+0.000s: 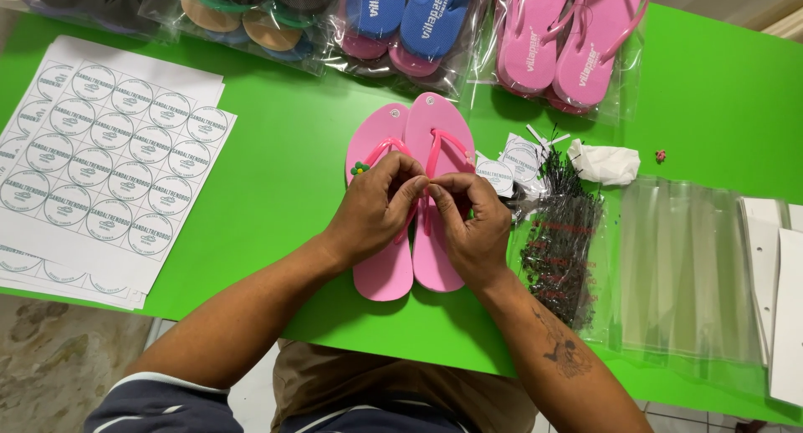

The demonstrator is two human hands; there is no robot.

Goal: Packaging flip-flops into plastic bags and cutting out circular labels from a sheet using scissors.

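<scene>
The left hand (pixel 375 209) and right hand (pixel 471 220) meet fingertip to fingertip over a pair of pink flip-flops (pixel 411 200), both pinched shut on something small where the pink straps (pixel 442 148) come together; what exactly sits between the fingers is too small to tell. The left hand rests on the left sandal, the right hand on the right one, so the pair lies directly beneath the hands, toes pointing away from the person. A small green-and-yellow flower charm (pixel 360 169) sits on the left sandal's strap, just beyond the left knuckles.

To do this pinching work well, I judge that the sandals should stay flat and side by side on the green table (pixel 276 182) (the soles touch along their inner edges).

Just right of the right hand lie a bag of black plastic fasteners (pixel 559 240) and round stickers (pixel 510 169); further right, clear sleeves (pixel 686 266). Sticker sheets (pixel 104 161) lie well left; bagged sandals (pixel 573 40) line the far edge.
</scene>
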